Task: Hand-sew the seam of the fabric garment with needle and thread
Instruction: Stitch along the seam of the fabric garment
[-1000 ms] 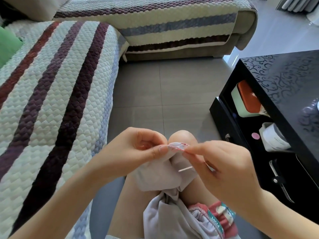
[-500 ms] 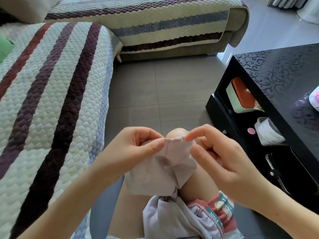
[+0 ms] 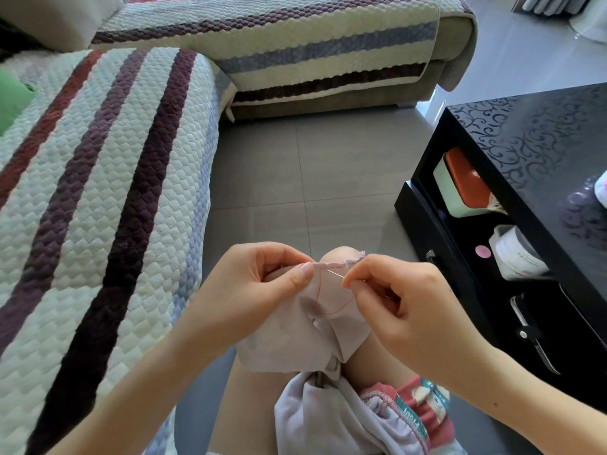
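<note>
1. A sofa (image 3: 98, 192) under a quilted cream cover with maroon, purple and blue stripes fills the left and far sides of the scene. A green cushion (image 3: 10, 103) lies at its far left edge.
2. Grey tiled floor (image 3: 312, 175) runs between the sofa and a glossy black surface (image 3: 542, 142) with a scroll pattern on the right.
3. An open shelf (image 3: 492, 300) below that surface holds, from far to near, an orange-lidded box (image 3: 460, 188), a white container (image 3: 515, 254) with a small pink disc (image 3: 483, 251) just beside it, and a metal tool (image 3: 532, 333). The tool's type cannot be told.
4. The garment (image 3: 295, 339), of pale lilac fabric, drapes over the person's bare knee (image 3: 338, 254) at near centre. Its lower part is bunched in the lap beside patterned shorts (image 3: 420, 408).
5. The left hand (image 3: 249, 290) holds the garment's upper edge, with thumb and forefinger pinching the cloth at the seam's left end.
6. The right hand (image 3: 404, 303) is at the seam's right end. Its fingers (image 3: 377, 264) are closed narrow, thumb and forefinger pinching the needle, and the rest are curled toward the palm.
7. The seam (image 3: 335, 263) is the frilled top edge stretched between the two hands, in front of the knee.
8. The red thread (image 3: 328, 310) loops down across the face of the fabric below the seam.
9. The needle (image 3: 335, 274), thin and metallic, points left just under the seam. Whether its tip has entered the cloth cannot be told.
</note>
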`<state>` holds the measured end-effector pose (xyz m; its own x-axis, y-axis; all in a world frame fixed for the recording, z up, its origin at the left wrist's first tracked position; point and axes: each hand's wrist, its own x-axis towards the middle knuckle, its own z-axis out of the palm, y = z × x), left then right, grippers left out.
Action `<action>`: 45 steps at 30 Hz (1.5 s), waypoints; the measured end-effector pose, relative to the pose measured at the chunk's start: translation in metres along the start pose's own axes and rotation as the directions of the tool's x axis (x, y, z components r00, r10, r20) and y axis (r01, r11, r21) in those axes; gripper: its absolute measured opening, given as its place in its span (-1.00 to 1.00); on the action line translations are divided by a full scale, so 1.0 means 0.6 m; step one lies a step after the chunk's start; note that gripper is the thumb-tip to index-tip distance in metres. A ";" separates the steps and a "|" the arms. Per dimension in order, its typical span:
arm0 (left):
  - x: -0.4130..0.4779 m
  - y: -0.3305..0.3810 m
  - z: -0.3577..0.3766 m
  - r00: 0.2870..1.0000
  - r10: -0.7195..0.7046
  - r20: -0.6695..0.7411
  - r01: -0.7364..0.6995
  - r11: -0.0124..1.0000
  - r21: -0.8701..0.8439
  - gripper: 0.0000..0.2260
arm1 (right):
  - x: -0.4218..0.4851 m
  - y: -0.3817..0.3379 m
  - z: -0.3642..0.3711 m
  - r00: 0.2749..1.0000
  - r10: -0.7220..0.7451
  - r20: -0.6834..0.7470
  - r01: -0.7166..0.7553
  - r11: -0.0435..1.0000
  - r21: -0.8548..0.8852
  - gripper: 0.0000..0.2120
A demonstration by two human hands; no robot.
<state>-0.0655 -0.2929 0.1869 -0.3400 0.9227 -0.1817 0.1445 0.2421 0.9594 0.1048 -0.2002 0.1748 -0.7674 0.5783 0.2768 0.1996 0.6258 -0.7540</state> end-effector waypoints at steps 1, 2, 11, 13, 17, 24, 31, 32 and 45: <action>0.000 0.000 0.000 1.000 0.002 0.000 -0.002 1.000 0.002 -0.80 | 0.001 0.000 0.000 1.000 0.001 -0.002 -0.001 1.000 -0.002 -0.91; 0.000 0.000 0.000 1.000 0.005 -0.001 -0.005 1.000 0.007 -0.81 | 0.001 0.001 -0.001 1.000 0.002 -0.004 -0.002 1.000 -0.003 -0.91; 0.001 0.002 -0.001 0.999 0.027 0.017 -0.028 0.998 0.050 -0.83 | 0.001 0.003 0.000 1.000 0.000 0.002 0.000 0.999 -0.034 -0.91; 0.001 0.003 -0.001 0.999 0.034 0.022 -0.035 0.998 0.059 -0.84 | 0.002 0.003 0.000 1.000 -0.004 0.007 0.004 0.999 -0.048 -0.91; 0.000 0.006 -0.003 0.998 0.058 0.035 -0.061 0.994 0.086 -0.86 | 0.004 0.001 -0.001 1.000 -0.009 0.016 0.011 0.996 -0.089 -0.91; 0.000 0.012 0.006 0.988 0.134 0.072 -0.147 0.965 0.218 -0.91 | 0.009 -0.003 0.009 0.999 -0.009 0.032 0.015 0.983 -0.183 -0.85; -0.003 0.013 0.004 0.997 0.067 0.024 -0.070 0.982 0.175 -0.88 | 0.009 0.007 0.000 0.998 0.062 0.009 -0.062 0.998 0.002 -0.89; -0.003 0.013 0.004 0.998 0.054 0.022 -0.057 0.983 0.176 -0.87 | 0.008 0.008 -0.001 0.998 0.069 0.011 -0.070 0.997 0.035 -0.88; -0.001 0.013 -0.004 0.986 -0.054 0.158 0.062 0.997 -0.044 -0.83 | 0.018 0.015 -0.020 0.968 0.181 0.176 -0.247 0.819 0.518 -0.80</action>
<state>-0.0665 -0.2925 0.1948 -0.1959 0.9442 -0.2649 0.0823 0.2850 0.9550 0.1056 -0.1820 0.1784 -0.8135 0.5809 0.0270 0.0372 0.0983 -0.9945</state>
